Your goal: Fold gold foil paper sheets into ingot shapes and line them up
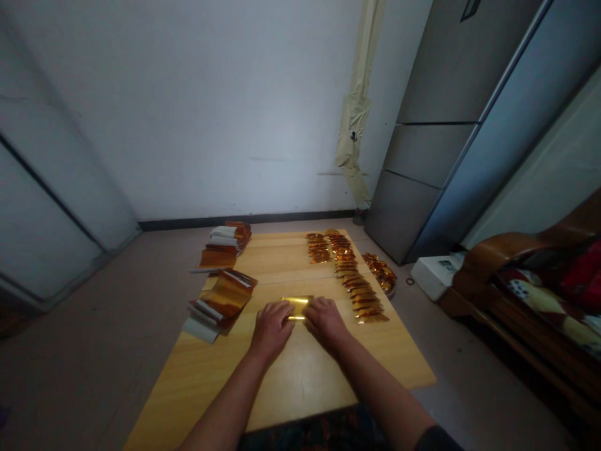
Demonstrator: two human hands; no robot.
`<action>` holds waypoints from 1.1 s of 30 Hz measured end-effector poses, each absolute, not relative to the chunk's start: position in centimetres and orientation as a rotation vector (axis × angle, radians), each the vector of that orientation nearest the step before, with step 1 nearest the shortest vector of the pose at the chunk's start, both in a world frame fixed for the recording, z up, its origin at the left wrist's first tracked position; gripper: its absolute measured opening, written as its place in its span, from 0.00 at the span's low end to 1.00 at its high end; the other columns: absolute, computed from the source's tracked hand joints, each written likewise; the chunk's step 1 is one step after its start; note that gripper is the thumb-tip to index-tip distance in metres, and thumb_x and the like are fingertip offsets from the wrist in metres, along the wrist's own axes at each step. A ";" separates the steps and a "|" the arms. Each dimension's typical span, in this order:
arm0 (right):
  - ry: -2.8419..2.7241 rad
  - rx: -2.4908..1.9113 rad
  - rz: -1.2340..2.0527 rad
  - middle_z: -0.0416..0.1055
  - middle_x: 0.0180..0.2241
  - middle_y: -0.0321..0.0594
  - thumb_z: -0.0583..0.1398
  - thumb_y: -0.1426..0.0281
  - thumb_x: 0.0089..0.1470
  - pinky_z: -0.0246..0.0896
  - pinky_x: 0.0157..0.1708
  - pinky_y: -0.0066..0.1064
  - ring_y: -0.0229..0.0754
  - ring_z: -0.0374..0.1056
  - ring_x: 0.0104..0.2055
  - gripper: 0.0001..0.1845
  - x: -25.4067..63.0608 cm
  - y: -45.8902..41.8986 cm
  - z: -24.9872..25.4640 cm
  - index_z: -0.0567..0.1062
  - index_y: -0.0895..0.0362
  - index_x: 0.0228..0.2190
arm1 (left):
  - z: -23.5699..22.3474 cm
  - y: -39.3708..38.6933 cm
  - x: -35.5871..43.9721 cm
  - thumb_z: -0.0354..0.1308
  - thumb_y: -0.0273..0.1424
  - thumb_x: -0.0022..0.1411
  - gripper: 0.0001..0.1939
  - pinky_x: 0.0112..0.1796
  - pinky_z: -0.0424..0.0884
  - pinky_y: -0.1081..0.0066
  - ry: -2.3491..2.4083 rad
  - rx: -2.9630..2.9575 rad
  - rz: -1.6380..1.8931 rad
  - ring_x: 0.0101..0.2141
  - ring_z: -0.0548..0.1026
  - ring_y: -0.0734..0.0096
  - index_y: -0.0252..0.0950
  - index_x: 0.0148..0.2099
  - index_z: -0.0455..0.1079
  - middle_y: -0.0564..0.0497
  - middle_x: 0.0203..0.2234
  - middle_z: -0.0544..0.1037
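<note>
A shiny gold foil paper [299, 307] lies on the wooden table between my two hands, its near edge turned into a roll or fold. My left hand [273, 322] grips its left end, fingers bent over the edge. At the right end, my right hand [326, 321] holds it in the same way, fingers closed. Both thumbs are mostly hidden. To the left lies a loose stack of gold foil sheets [230, 294] with pale backs. On the right runs a long row of folded gold foil pieces [359, 291].
More foil sheets [223, 247] lie at the table's [300, 382] far left corner. A shorter row of folded pieces [319, 248] sits at the far right. Beyond the right edge, a container of gold pieces [381, 274] stands low. A fridge [422, 144], white box [434, 277] and wooden bench [507, 263] are farther right.
</note>
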State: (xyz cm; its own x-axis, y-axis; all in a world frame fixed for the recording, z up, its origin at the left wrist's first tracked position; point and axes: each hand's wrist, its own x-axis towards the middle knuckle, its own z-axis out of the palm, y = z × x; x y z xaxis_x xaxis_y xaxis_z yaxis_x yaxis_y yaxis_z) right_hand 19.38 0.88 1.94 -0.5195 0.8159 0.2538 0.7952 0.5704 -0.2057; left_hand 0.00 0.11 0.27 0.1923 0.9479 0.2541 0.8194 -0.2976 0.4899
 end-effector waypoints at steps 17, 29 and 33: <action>-2.209 -1.403 0.325 0.74 0.34 0.37 0.56 0.71 0.60 0.49 0.37 0.29 0.39 0.63 0.37 0.08 19.2 1.4 1.8 0.76 0.55 0.34 | -0.3 1.2 -0.2 0.50 0.28 0.63 0.12 0.47 0.68 0.61 1.731 2.050 0.972 0.43 0.74 0.63 0.40 0.41 0.76 0.49 0.39 0.80; -2.117 -1.830 0.172 0.74 0.34 0.40 0.53 0.69 0.64 0.49 0.35 0.29 0.40 0.67 0.36 0.11 16.7 3.2 2.2 0.75 0.56 0.35 | 1.7 3.0 1.1 0.50 0.30 0.65 0.15 0.49 0.65 0.67 1.997 1.982 0.658 0.48 0.74 0.65 0.40 0.52 0.70 0.48 0.47 0.79; -2.136 -1.890 0.097 0.72 0.35 0.42 0.53 0.70 0.63 0.49 0.34 0.29 0.40 0.66 0.35 0.10 16.5 3.2 2.0 0.74 0.57 0.35 | 1.6 3.1 1.4 0.50 0.33 0.66 0.15 0.45 0.65 0.68 2.063 2.012 0.604 0.46 0.75 0.64 0.39 0.53 0.68 0.47 0.44 0.79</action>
State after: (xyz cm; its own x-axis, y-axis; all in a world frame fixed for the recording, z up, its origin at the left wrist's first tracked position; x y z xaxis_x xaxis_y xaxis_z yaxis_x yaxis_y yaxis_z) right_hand 16.48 3.17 2.03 -0.0996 0.9806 0.1686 0.9614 0.1385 -0.2376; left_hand 1.40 3.08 1.56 -0.0557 0.9885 0.1406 0.9081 -0.0084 0.4187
